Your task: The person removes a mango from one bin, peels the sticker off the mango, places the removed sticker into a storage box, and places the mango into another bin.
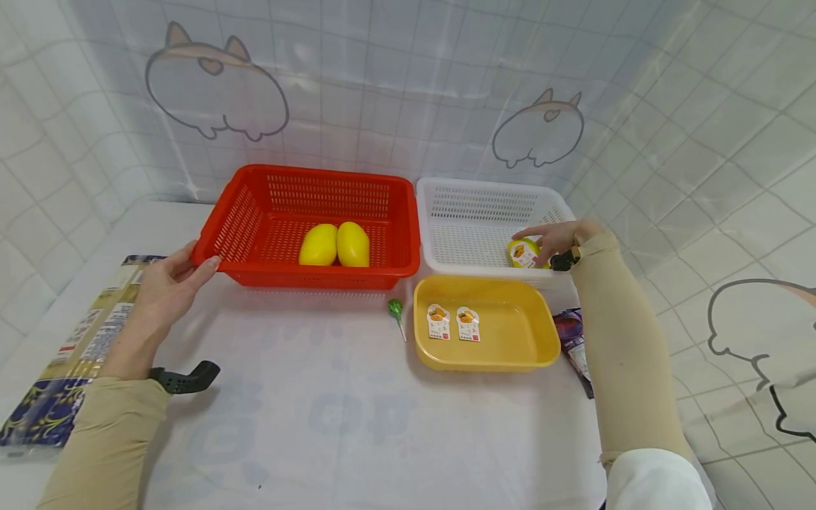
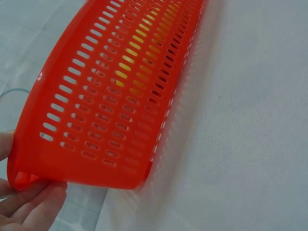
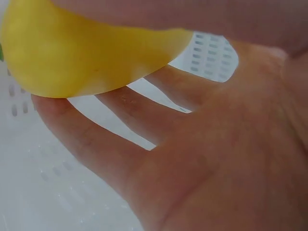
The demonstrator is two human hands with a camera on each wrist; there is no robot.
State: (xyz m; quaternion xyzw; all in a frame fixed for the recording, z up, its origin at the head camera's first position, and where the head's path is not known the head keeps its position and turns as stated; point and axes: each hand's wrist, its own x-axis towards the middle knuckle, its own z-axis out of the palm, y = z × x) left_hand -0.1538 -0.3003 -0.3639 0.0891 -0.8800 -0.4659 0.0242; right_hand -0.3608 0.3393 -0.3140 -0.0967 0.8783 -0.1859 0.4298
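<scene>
My left hand (image 1: 167, 287) pinches the near left corner of the red basket (image 1: 306, 278), thumb on the rim and fingers beneath it, as the left wrist view also shows. Two yellow mangoes (image 1: 353, 245) lie side by side in that basket. Over at the right, my right hand (image 1: 556, 237) reaches into the white basket (image 1: 472, 185) and holds a yellow mango with a white label (image 1: 525, 255). The right wrist view has this mango (image 3: 91, 57) between the thumb and the spread fingers (image 3: 86, 134).
A yellow tub (image 1: 510, 340) with two stickers (image 1: 468, 324) inside stands before the white basket. Left of it lies a green lollipop (image 1: 395, 309). A purple packet (image 1: 574, 340) is partly hidden by my right arm. Long flat packaging (image 1: 89, 340) lies under my left arm.
</scene>
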